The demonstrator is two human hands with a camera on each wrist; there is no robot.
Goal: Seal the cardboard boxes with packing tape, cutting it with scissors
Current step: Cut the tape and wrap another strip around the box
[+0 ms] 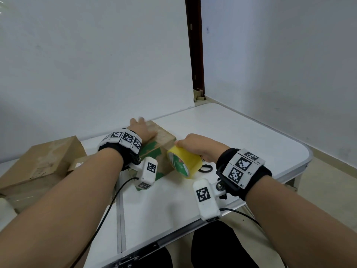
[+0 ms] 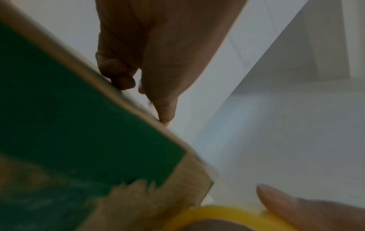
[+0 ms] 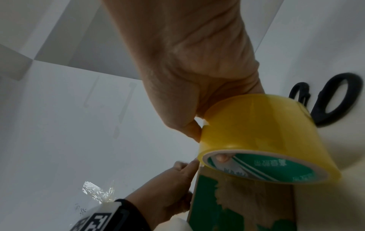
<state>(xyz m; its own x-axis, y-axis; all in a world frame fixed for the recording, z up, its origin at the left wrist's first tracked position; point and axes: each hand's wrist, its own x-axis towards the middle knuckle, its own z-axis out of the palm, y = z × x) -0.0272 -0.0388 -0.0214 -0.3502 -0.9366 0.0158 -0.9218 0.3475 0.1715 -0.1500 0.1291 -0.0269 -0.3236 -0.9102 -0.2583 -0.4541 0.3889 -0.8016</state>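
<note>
right hand grips the yellow tape roll, thumb on the outer face, a fingertip curled inside the core; roll is tilted, touching the near right corner of the small cardboard box. left hand lies flat on top of that box, fingers straight and reaching over the far edge, pressing down. a clear tape strip runs across the box top from the roll toward the left wrist. box has green print on its side. white bench with a metal rim, pale wall behind, dark door frame at back. black scissors lie on the bench just behind the roll, near the right hand. second, larger cardboard box sits left, apart from the left hand. crumpled clear tape scrap is in the right wrist view.
</note>
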